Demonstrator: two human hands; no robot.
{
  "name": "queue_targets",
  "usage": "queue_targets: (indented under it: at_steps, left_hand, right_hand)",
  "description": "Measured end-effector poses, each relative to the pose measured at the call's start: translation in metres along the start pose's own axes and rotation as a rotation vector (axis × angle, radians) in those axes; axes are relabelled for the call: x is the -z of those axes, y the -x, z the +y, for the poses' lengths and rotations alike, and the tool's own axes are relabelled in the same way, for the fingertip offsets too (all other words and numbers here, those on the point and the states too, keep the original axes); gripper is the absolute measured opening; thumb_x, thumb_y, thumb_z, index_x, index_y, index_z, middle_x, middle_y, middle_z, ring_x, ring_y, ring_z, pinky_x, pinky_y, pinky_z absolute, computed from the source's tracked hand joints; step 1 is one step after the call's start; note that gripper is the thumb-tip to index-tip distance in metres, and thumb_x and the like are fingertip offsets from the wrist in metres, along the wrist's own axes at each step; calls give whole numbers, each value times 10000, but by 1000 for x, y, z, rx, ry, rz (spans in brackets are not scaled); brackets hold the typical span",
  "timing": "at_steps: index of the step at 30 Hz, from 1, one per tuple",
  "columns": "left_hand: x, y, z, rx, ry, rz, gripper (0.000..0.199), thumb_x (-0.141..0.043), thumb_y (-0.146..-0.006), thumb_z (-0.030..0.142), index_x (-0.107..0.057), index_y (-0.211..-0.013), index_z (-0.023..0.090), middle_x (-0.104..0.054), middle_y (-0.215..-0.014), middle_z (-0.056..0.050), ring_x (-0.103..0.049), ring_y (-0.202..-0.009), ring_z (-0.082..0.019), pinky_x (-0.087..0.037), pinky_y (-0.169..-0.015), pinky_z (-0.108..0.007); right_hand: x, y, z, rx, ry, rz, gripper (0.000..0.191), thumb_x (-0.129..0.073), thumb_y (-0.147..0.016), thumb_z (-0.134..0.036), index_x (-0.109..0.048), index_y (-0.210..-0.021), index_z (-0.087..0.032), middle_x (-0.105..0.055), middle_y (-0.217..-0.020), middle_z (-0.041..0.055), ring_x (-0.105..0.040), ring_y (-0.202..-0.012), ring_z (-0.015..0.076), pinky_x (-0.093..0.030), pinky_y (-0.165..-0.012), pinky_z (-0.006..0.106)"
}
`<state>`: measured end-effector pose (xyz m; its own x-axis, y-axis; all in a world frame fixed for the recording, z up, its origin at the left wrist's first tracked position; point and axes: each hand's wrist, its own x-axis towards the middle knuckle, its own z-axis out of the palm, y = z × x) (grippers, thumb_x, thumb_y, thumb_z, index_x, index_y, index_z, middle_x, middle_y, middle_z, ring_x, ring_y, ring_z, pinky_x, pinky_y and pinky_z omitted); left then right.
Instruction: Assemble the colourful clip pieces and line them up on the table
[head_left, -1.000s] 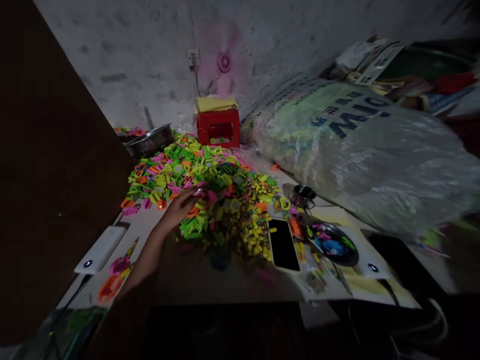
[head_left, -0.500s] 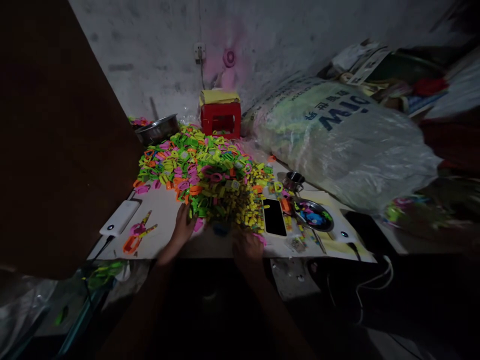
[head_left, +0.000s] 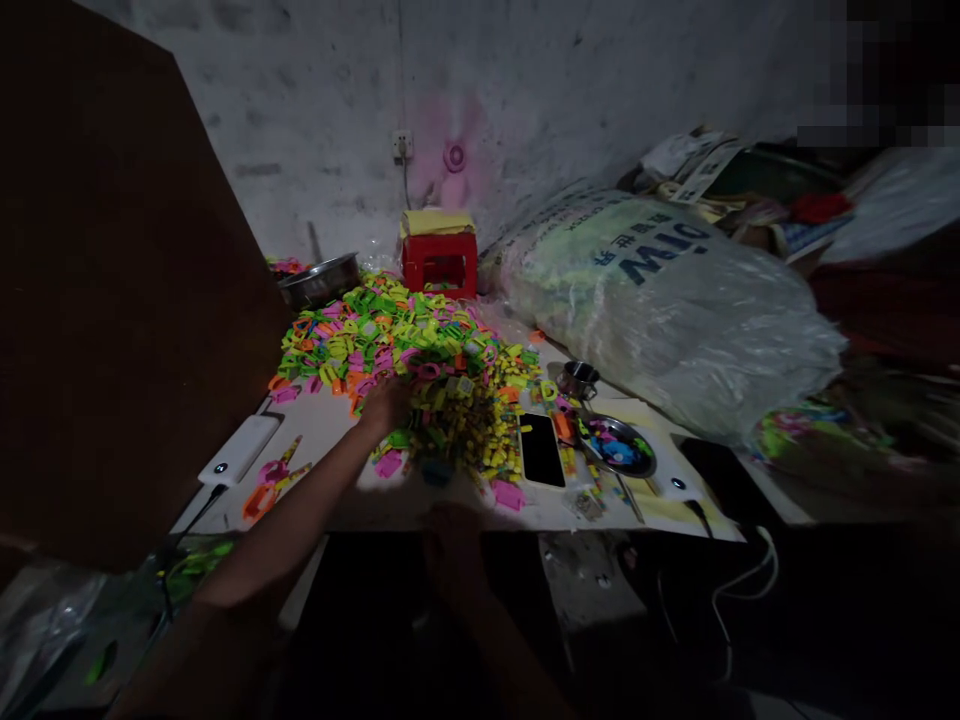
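My left hand (head_left: 385, 406) reaches into the front of a big heap of small bright plastic pieces (head_left: 405, 325), green, yellow, pink and orange. Its fingers are blurred among the pieces, so what they touch is unclear. At the table's front edge is my right hand (head_left: 452, 538), deep in shadow, and its fingers cannot be made out. Small yellow pieces (head_left: 499, 450) lie in the shaded part of the heap. One pink piece (head_left: 508, 494) rests near the edge, right of my right hand. Another pink piece (head_left: 388, 463) lies below my left hand.
A phone (head_left: 541, 450), a metal cup (head_left: 578, 378) and a round dish (head_left: 619, 446) of coloured bits stand at right. Small scissors-like items (head_left: 271, 482) and a white power bank (head_left: 240, 448) lie left. Behind are a red stool (head_left: 441, 265), metal bowl (head_left: 321, 282) and bulging plastic bag (head_left: 675, 320).
My left hand has moved forward and right into the heap. My right hand has drawn back left to the table edge, leaving a pink piece in view. The view has tilted up slightly.
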<state>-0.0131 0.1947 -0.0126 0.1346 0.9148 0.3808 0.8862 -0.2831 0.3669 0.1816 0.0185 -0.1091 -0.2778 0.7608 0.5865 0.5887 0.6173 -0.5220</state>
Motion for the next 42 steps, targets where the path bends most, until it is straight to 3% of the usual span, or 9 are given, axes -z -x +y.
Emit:
queue_targets:
  at_steps: [4,8,14,18,20,23,29,36,42]
  left_hand:
    - [22,0,1,-79,-39,-140,221,-610,-788,241,-714,-983,226,-683,-1044,-95,-598,-1030,-267,-438,-891,-333]
    - [43,12,-5,-18,-87,-181,279,-525,-864,315,-680,-1086,253,-704,-1000,-93,-650,-912,-269,-467,-790,-331]
    - [55,56,11,-20,-76,-175,242,-491,-884,272,-703,-995,234,-692,-1012,-105,-628,-1000,-256,-444,-900,-339]
    - [56,120,37,-109,300,-337,276,-436,-922,317,-690,-903,211,-689,-948,-69,-627,-917,-196,-469,-821,-283]
    - [59,150,50,-67,555,-442,290,-450,-915,352,-669,-824,185,-679,-868,-62,-616,-848,-186,-473,-774,-274]
    - [63,180,67,83,792,-544,324,-501,-889,424,-655,-767,167,-642,-792,-43,-585,-774,-167,-460,-703,-250]
    - [52,200,81,312,942,-357,381,-554,-840,523,-593,-720,163,-575,-829,-45,-538,-791,-157,-448,-727,-249]
    - [41,212,80,282,1033,-356,374,-609,-802,499,-520,-662,164,-560,-1030,-82,-525,-892,-176,-445,-766,-263]
    - [44,214,84,279,997,-370,375,-589,-810,495,-472,-659,173,-574,-1071,-97,-537,-950,-193,-449,-799,-280]
  right_hand:
    - [2,-1,8,-38,-91,25,241,-468,-850,-102,-636,-985,-210,-626,-945,66,-547,-935,211,-400,-821,378]
    - [-1,-3,20,-115,-125,14,245,-462,-849,-102,-647,-977,-200,-625,-947,76,-554,-913,208,-435,-802,368]
    - [-3,-5,16,-110,-185,13,240,-471,-857,-138,-641,-1009,-213,-635,-949,79,-566,-941,225,-449,-818,384]
    - [24,-15,-1,-224,-356,83,297,-418,-947,-287,-523,-1214,-211,-610,-1018,82,-566,-901,196,-467,-803,348]
    - [43,-20,-11,-284,-493,4,342,-375,-975,-349,-466,-1278,-218,-600,-1061,80,-569,-907,181,-469,-800,321]
    - [64,-21,-22,-261,-632,-201,331,-368,-973,-452,-561,-1099,-215,-600,-1011,67,-564,-925,183,-457,-809,306]
    - [73,-4,-25,-468,-727,-420,346,-492,-903,-538,-538,-879,-196,-538,-793,-3,-486,-721,128,-407,-641,241]
    - [87,-6,-31,-549,-945,-553,403,-577,-837,-581,-492,-775,-192,-457,-772,-22,-419,-689,105,-353,-607,218]
    - [80,-5,-28,-550,-950,-533,436,-611,-791,-606,-478,-736,-194,-445,-771,-20,-420,-691,111,-355,-612,225]
